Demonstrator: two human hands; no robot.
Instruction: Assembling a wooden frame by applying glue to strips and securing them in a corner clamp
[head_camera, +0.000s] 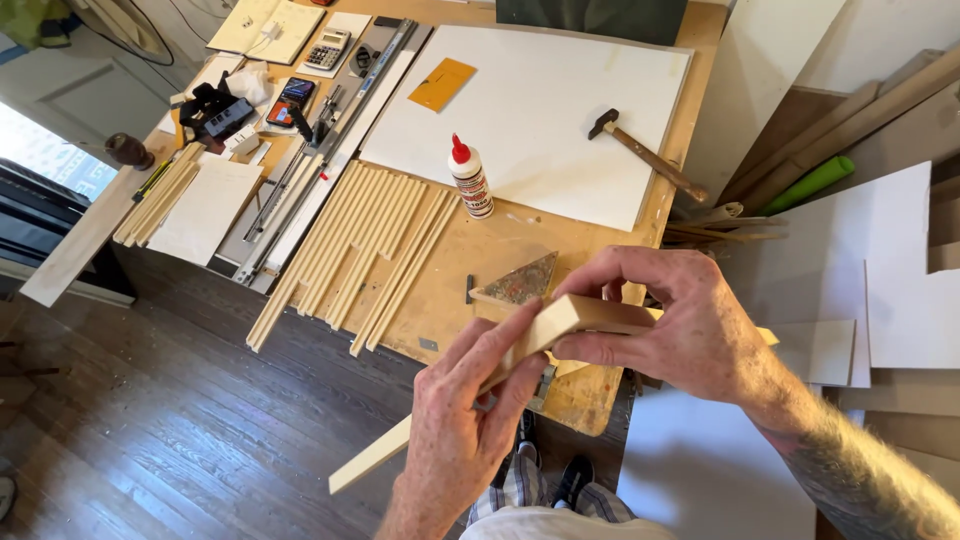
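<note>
1. Hands meet above the desk (600, 395) edge: the left hand (462, 430) and right hand (690, 335) both close their grip on a pale wooden strip (560, 322), held in the air.
2. Judged light, stiff and smooth, the strip seems best pinched on its flat faces near the end.
3. Below lie slim square-cut wooden sticks (365, 250), a glue bottle (470, 180), a wood-handled hammer (645, 152) and a white board (530, 110).

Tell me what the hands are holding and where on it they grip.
Both hands hold a pale wooden strip: the right hand pinches its upper end, and the left hand grips it just below.
</note>
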